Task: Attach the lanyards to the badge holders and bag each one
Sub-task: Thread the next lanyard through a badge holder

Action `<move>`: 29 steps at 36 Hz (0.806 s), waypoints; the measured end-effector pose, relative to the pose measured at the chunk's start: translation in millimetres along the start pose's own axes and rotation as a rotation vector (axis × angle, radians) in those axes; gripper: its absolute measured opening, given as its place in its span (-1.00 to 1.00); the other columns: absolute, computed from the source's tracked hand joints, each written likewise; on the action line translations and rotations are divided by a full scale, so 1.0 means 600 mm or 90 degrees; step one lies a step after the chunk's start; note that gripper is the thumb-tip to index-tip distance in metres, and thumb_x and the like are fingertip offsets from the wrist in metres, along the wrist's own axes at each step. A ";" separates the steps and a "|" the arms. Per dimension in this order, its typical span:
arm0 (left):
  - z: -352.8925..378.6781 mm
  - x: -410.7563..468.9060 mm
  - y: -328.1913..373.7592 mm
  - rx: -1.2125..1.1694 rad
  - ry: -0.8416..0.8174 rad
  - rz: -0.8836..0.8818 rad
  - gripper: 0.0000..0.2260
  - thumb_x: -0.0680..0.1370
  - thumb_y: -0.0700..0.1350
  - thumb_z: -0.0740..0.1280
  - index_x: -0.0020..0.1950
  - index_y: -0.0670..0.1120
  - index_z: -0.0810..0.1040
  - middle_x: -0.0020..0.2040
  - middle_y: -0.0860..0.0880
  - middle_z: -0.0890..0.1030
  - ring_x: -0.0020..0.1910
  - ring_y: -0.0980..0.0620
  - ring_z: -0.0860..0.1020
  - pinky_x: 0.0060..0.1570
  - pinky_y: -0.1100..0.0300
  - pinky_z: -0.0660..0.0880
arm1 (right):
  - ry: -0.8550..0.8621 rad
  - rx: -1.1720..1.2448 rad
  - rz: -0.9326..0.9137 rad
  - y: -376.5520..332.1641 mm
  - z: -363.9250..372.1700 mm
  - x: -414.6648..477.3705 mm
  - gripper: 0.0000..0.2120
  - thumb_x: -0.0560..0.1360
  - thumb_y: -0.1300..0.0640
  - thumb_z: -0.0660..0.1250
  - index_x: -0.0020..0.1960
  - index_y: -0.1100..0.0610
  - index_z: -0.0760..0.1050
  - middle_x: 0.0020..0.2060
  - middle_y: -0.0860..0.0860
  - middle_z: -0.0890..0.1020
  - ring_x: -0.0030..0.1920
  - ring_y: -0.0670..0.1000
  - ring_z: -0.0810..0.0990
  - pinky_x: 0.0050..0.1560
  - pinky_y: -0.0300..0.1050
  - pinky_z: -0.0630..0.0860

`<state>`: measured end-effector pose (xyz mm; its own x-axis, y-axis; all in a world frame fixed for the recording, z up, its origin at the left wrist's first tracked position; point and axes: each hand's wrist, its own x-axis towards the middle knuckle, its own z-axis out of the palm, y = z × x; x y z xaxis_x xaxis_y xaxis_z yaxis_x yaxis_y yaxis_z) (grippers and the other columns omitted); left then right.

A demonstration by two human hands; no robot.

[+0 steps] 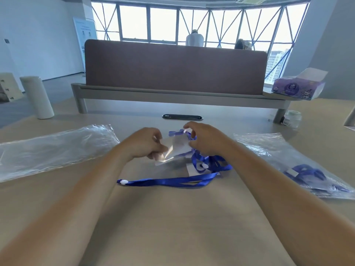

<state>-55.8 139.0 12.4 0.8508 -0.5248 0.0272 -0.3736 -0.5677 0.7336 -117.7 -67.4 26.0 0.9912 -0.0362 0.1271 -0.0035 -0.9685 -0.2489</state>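
Both hands pinch a clear badge holder: left hand its corner, right hand the top by the blue lanyard.

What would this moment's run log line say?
phase: attaching | left hand: pinches badge holder | right hand: holds blue lanyard at holder top | bagging: not yet

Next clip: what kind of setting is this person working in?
Probably an open-plan office on a high floor. There is a light wooden desk with a fabric divider panel and a cable port, and a wall of large windows looks out on tower blocks.
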 end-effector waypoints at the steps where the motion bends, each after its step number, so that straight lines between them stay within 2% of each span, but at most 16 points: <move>1: -0.009 -0.001 0.000 -0.055 0.014 -0.003 -0.84 0.51 -0.23 0.46 -0.04 -0.16 0.49 -0.27 -0.20 0.69 -0.31 -0.15 0.66 -0.33 0.15 0.59 | 0.014 0.013 0.005 -0.003 -0.003 0.001 -0.49 0.54 0.11 0.32 0.45 -0.07 0.28 0.28 -0.01 0.52 0.08 0.03 0.55 0.08 -0.07 0.52; 3: -0.025 -0.005 0.001 -0.166 0.042 -0.006 -0.87 0.54 -0.27 0.42 0.00 -0.16 0.49 -0.27 -0.21 0.70 -0.30 -0.14 0.69 -0.25 0.11 0.64 | 0.036 0.030 0.014 -0.012 -0.009 0.002 -0.45 0.55 0.08 0.32 0.49 -0.06 0.23 0.30 -0.02 0.51 0.07 0.02 0.54 0.05 -0.11 0.48; 5: -0.040 -0.009 0.002 -0.236 0.075 -0.008 -0.92 0.57 -0.27 0.37 0.02 -0.17 0.50 -0.23 -0.22 0.71 -0.29 -0.11 0.70 -0.15 0.07 0.66 | 0.038 0.037 0.021 -0.022 -0.014 0.001 -0.53 0.56 0.06 0.30 0.45 -0.02 0.31 0.27 -0.02 0.53 0.05 0.00 0.52 0.02 -0.14 0.45; 7: -0.049 -0.011 0.000 -0.316 0.107 -0.004 -0.96 0.60 -0.28 0.31 0.03 -0.21 0.48 -0.14 -0.27 0.69 -0.23 -0.14 0.71 -0.10 0.04 0.66 | 0.023 0.020 0.014 -0.035 -0.018 0.000 -0.69 0.57 0.06 0.28 0.31 0.03 0.47 0.20 -0.02 0.57 0.03 -0.01 0.53 0.04 -0.13 0.47; 9: -0.051 -0.013 -0.008 -0.376 0.130 -0.002 -0.91 0.61 -0.30 0.27 0.11 -0.25 0.46 -0.06 -0.33 0.66 -0.17 -0.20 0.71 -0.13 0.06 0.67 | -0.004 0.020 -0.002 -0.052 -0.016 -0.002 -0.80 0.56 0.07 0.29 0.15 0.04 0.58 0.09 -0.01 0.62 -0.02 -0.01 0.56 0.01 -0.12 0.50; 12: -0.046 -0.012 -0.018 -0.379 0.144 -0.007 -0.79 0.59 -0.34 0.23 0.23 -0.29 0.42 -0.02 -0.33 0.66 -0.14 -0.21 0.71 -0.13 0.06 0.67 | -0.054 0.034 -0.032 -0.081 -0.004 -0.010 -0.87 0.54 0.06 0.34 0.02 0.04 0.62 -0.03 -0.04 0.63 -0.07 -0.02 0.56 -0.11 -0.20 0.41; 14: -0.044 -0.013 -0.020 -0.371 0.155 -0.007 -0.77 0.56 -0.34 0.23 0.22 -0.27 0.43 -0.01 -0.30 0.67 -0.13 -0.18 0.71 -0.05 0.01 0.66 | -0.082 0.026 -0.053 -0.098 0.007 -0.015 -0.88 0.51 0.01 0.37 -0.01 0.01 0.64 -0.10 -0.09 0.62 -0.09 -0.05 0.55 -0.11 -0.22 0.39; 16: -0.046 -0.015 -0.021 -0.372 0.169 -0.010 -0.78 0.55 -0.34 0.24 0.19 -0.23 0.42 -0.03 -0.27 0.68 -0.14 -0.16 0.72 0.00 -0.02 0.65 | -0.138 0.014 -0.067 -0.114 0.016 -0.020 -0.87 0.49 -0.04 0.39 -0.03 -0.02 0.65 -0.12 -0.14 0.64 -0.09 -0.08 0.56 -0.07 -0.21 0.44; 18: -0.048 -0.017 -0.023 -0.379 0.180 -0.017 -0.79 0.54 -0.33 0.25 0.16 -0.19 0.41 -0.07 -0.25 0.69 -0.16 -0.16 0.72 -0.01 0.00 0.66 | -0.204 -0.007 -0.078 -0.130 0.024 -0.025 -0.84 0.46 -0.10 0.42 -0.06 -0.04 0.64 -0.12 -0.13 0.66 -0.06 -0.06 0.58 0.01 -0.16 0.51; 22: -0.052 -0.019 -0.027 -0.347 0.199 -0.029 -0.77 0.51 -0.30 0.32 0.13 -0.11 0.44 -0.13 -0.20 0.71 -0.21 -0.13 0.72 -0.12 0.08 0.67 | -0.281 -0.048 -0.113 -0.154 0.038 -0.038 -0.75 0.41 -0.17 0.46 -0.06 -0.02 0.60 -0.10 -0.11 0.65 -0.04 -0.04 0.59 -0.09 -0.16 0.47; 25: -0.053 -0.021 -0.028 -0.328 0.211 -0.021 -0.80 0.50 -0.26 0.35 0.08 -0.05 0.49 -0.05 -0.21 0.69 -0.21 -0.13 0.72 -0.08 0.02 0.67 | -0.298 -0.055 -0.131 -0.162 0.049 -0.037 -0.83 0.43 -0.10 0.48 -0.12 -0.05 0.56 -0.08 -0.08 0.64 -0.05 -0.02 0.57 -0.14 -0.18 0.43; 27: -0.052 -0.022 -0.027 -0.318 0.214 -0.016 -0.80 0.50 -0.26 0.36 0.08 -0.04 0.52 -0.02 -0.20 0.67 -0.26 -0.09 0.72 -0.09 0.04 0.68 | -0.307 -0.068 -0.144 -0.165 0.053 -0.034 -0.88 0.47 -0.03 0.45 -0.13 -0.04 0.54 -0.06 -0.06 0.64 -0.08 -0.03 0.56 -0.22 -0.23 0.36; 29: -0.050 -0.021 -0.026 -0.294 0.218 -0.011 -0.81 0.52 -0.25 0.36 0.10 -0.06 0.54 -0.04 -0.16 0.67 -0.30 -0.03 0.71 -0.12 0.10 0.67 | -0.312 -0.078 -0.155 -0.165 0.056 -0.031 -0.93 0.51 0.01 0.42 -0.08 -0.04 0.54 -0.03 -0.05 0.63 -0.07 -0.02 0.55 -0.22 -0.24 0.35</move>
<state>-49.9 173.6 20.8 0.9550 -0.2396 0.1748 -0.2243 -0.1978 0.9542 -131.6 37.5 16.0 0.9109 0.2819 -0.3014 0.2461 -0.9573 -0.1515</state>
